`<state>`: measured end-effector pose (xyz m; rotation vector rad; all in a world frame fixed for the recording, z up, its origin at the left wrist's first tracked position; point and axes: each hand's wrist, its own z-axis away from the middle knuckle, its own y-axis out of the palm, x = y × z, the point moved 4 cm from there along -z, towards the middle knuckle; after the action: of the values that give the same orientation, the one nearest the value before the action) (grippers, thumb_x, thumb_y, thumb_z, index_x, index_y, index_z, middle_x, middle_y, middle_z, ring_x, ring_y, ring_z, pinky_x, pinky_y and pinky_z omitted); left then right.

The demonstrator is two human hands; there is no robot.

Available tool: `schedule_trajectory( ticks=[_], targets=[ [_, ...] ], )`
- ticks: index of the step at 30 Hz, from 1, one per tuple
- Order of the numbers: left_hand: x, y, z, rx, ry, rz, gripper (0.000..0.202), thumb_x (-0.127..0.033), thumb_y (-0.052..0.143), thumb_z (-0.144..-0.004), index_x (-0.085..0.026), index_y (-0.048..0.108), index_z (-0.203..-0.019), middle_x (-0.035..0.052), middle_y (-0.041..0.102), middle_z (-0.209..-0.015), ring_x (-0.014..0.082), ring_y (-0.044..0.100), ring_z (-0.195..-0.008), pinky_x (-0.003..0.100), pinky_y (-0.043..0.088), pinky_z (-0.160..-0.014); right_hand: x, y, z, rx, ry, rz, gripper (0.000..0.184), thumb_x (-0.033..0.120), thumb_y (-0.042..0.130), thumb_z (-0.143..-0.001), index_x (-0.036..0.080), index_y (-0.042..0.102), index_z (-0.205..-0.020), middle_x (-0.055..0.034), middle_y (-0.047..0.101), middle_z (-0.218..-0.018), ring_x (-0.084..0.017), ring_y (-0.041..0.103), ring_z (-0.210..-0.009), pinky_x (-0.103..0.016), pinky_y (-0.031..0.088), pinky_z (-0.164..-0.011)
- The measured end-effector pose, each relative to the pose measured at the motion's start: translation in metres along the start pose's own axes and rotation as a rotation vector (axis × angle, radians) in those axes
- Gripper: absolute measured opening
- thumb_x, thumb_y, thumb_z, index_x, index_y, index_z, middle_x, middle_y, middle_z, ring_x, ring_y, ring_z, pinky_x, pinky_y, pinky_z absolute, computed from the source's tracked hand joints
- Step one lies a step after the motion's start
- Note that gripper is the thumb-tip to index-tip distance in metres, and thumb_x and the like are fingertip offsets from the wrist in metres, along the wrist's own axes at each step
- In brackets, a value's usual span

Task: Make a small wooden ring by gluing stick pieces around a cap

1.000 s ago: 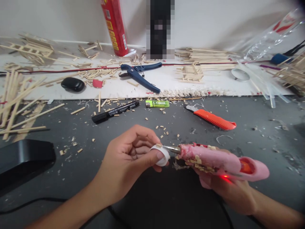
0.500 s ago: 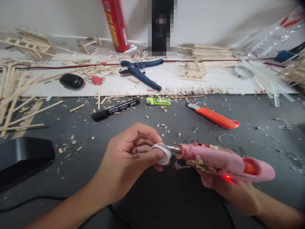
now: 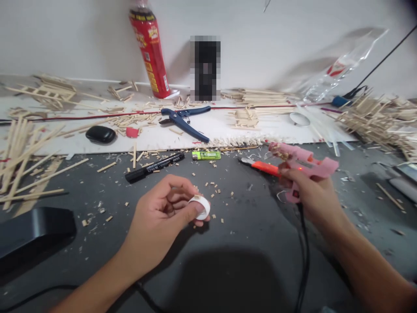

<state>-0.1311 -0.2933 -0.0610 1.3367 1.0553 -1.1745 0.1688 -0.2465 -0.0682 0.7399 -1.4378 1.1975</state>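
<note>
Above a dark gray desk (image 3: 97, 243) littered with wood chips (image 3: 219, 191), a white ring (image 3: 206, 205) sits pinched in the left hand (image 3: 164, 208), while the right hand (image 3: 308, 187) grips a pink glue gun (image 3: 296, 157), partly hiding an orange utility knife (image 3: 264, 167).

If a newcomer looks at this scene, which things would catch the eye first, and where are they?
Probably the pink glue gun first, held in the right hand on the right, with a small red light glowing. Next may come the tall red bottle at the back, left of centre, before the pale wall. Near the middle, the left hand pinches a white ring above the dark table.
</note>
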Motion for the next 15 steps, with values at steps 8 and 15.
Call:
schedule_trajectory(
  ticks=[8,15],
  targets=[
    [0.001,-0.01,-0.001,-0.021,0.023,-0.084,0.013,-0.021,0.077,-0.093,-0.025,0.065,-0.094,-0.0037,0.077,-0.081,0.0099,0.071,-0.061,0.015,0.058,-0.054,-0.003,-0.046,-0.054,-0.061,-0.077,0.164,0.044,0.03,0.081,-0.069,0.021,0.079,-0.112,0.0071,0.041,-0.061,-0.012,0.033,-0.055,-0.023,0.029,-0.042],
    [-0.002,-0.011,-0.003,-0.052,0.057,-0.152,0.011,-0.022,0.077,-0.092,-0.026,0.067,-0.094,-0.0039,0.077,-0.084,0.0095,0.072,-0.06,0.016,0.06,-0.055,-0.017,-0.059,-0.078,-0.068,-0.12,0.211,0.043,0.036,0.082,-0.077,0.019,0.081,-0.117,-0.0012,0.062,-0.077,-0.015,0.047,-0.064,-0.031,0.04,-0.052]
  ],
)
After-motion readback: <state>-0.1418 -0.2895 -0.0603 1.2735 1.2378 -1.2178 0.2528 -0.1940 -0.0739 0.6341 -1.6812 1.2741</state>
